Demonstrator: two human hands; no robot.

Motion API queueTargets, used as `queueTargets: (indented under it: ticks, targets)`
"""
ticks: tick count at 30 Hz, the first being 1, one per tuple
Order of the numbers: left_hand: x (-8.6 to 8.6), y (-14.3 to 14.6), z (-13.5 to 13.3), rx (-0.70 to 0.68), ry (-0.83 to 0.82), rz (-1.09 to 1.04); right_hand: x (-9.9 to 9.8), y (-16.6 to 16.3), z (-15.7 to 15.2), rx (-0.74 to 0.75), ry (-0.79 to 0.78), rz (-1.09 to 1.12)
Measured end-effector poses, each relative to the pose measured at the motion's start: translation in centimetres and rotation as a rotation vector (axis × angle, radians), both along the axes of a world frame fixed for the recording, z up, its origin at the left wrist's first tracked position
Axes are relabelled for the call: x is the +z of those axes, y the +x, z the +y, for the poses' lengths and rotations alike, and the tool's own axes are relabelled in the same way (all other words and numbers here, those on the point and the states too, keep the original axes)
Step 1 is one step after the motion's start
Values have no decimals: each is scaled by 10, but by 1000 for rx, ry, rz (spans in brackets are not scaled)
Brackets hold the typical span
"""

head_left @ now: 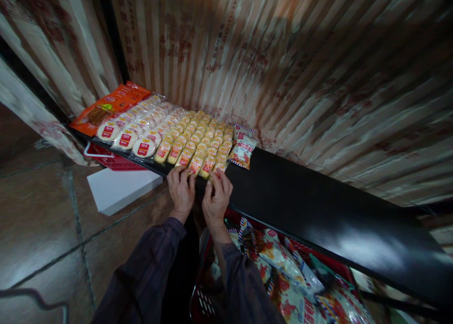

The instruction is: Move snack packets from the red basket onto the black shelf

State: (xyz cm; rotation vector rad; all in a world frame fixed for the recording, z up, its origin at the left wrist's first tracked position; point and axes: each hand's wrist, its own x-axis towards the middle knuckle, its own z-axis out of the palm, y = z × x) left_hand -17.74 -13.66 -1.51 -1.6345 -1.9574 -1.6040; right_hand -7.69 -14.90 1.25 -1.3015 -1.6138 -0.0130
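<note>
Yel. pkts [196, 146], red lbls [176, 152], in rows

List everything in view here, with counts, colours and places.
Orange packet: at least one, shelf's far left
Round snacks: many, white, beside it
Oblong snacks: dozens, yellow, mid-row
Small bags: at least two, pale, right of these
Shelf: one, black, centre to right
Curtain: count unclear, striped beige-brown, behind
Basket: one, red, under shelf's left
Box: one, white, below it
Larger basket: one, red, bottom, holding many pale bags
Floor tiles: several, brown, left
Sleeves: two, dark, bottom
Hands: two, bare, at front yellow snacks
</note>
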Motion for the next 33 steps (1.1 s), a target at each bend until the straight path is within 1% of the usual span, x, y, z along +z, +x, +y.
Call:
queueTargets:
  ticks: [2,3,5,8,11,14,19,25,33]
  targets:
    - [1,1,1,26,6,28,1,9,8,-93,1,-18]
    - [1,2,1,36,11,41,0,13,13,-114,-16,-26]
    - [0,2,4,45,20,71,-3,19,22,-109,-70,-46]
    - [1,-1,9,11,11,122,-9,20,34,-71,-151,-77]
    - [5,-2,13,-37,-63,128,-11,16,43,-73,-217,-112]
    - [10,-2,19,-48,-139,115,-8,10,49,-71,-233,-160]
    - [16,-1,26,-44,-203,161,-4,2,54,-75,-253,-215]
    - [18,-3,31,-43,-232,186,-4,-4,53,-83,-311,-312]
    - [24,-3,42,-70,-232,179,-5,-4,53,-78,-260,-261]
